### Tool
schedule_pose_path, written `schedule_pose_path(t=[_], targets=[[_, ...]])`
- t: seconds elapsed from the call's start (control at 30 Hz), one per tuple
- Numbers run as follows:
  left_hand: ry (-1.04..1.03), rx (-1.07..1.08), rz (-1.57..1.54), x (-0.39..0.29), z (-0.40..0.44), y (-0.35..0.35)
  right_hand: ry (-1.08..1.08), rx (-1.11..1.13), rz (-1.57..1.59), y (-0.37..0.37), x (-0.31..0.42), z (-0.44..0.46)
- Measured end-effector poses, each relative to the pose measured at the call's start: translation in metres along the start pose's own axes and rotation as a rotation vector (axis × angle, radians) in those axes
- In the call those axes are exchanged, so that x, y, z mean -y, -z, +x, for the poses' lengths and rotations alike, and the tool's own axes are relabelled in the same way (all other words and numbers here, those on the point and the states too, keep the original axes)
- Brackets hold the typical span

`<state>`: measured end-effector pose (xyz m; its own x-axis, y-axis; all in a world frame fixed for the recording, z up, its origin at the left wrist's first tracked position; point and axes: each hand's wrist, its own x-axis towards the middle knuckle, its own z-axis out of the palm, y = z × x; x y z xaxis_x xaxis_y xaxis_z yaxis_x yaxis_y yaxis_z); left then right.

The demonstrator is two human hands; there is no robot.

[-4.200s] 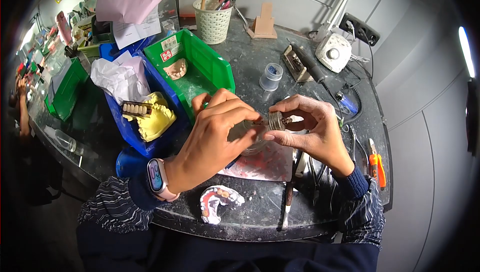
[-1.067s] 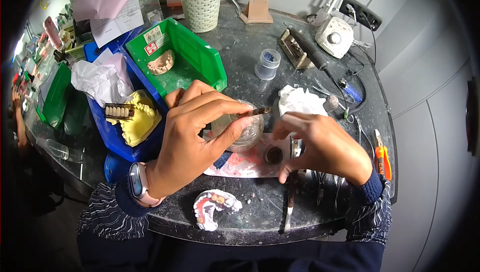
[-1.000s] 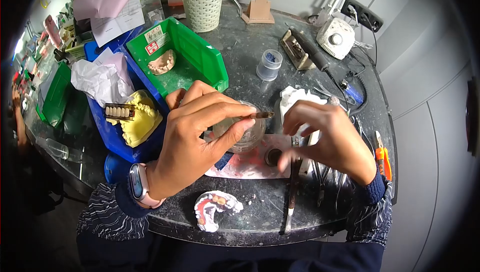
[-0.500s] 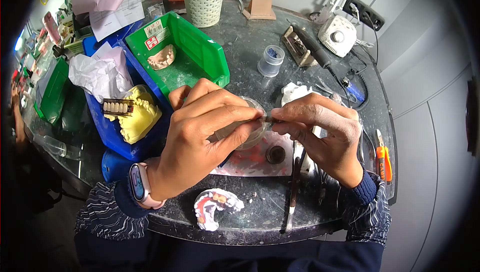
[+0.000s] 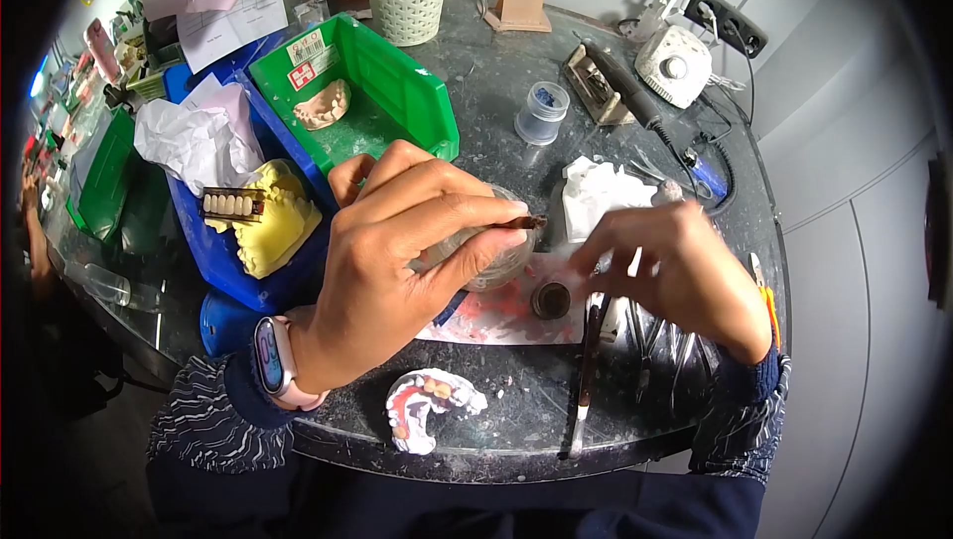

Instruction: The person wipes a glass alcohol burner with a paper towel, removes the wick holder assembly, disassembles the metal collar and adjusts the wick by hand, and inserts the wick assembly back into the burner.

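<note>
Beyond and to the left of the left hand, a blue bin (image 5: 213, 266) held crumpled white paper (image 5: 194, 137), a brown strip of pale teeth (image 5: 230, 204) and a yellow model (image 5: 283, 221). Just beyond that hand, a green bin (image 5: 417, 92) held a beige dental arch (image 5: 323, 105). The left hand (image 5: 382, 251), a watch on its wrist, was pinched closed, thumb and fingers gripping a thin brown piece (image 5: 531, 223) that stuck out rightward from their tips. Nearer the wearer than this hand sat a white-and-red dental model (image 5: 427, 405). Partly hidden behind its fingertips was a clear round dish (image 5: 506, 266); a small round pot (image 5: 551, 301) stood to their lower right, on a red-stained sheet (image 5: 481, 321). A brown-handled tool (image 5: 591, 340) lay left of the right hand (image 5: 695, 276), which was half curled, apart from the brown piece, and blurred; whether it held anything could not be told. Orange-handled pliers (image 5: 769, 303) lay partly hidden just right of it.
</note>
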<state>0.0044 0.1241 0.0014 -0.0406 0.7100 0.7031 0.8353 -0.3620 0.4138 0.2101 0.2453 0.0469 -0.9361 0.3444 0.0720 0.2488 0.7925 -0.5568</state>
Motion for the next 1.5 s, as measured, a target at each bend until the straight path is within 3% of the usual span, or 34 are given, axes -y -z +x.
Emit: schedule_pose_path(t=[0.13, 0.73, 0.87, 1.0, 1.5], targets=[[0.001, -0.004, -0.036, 0.000, 0.000, -0.002, 0.006, 0.138, -0.072, -0.011, 0.000, -0.003], [0.012, -0.013, -0.038, 0.001, 0.000, 0.001, 0.013, 0.181, -0.106, -0.020, -0.005, 0.001], [0.010, -0.002, -0.088, 0.003, 0.000, 0.001, 0.006, 0.166, 0.177, 0.004, -0.005, 0.008], [-0.002, 0.039, -0.142, 0.001, 0.002, -0.001, -0.107, -0.117, 0.644, 0.004, -0.011, 0.009], [-0.073, -0.005, -0.077, 0.003, -0.001, -0.007, -0.080, -0.110, 0.798, -0.017, -0.012, 0.013]])
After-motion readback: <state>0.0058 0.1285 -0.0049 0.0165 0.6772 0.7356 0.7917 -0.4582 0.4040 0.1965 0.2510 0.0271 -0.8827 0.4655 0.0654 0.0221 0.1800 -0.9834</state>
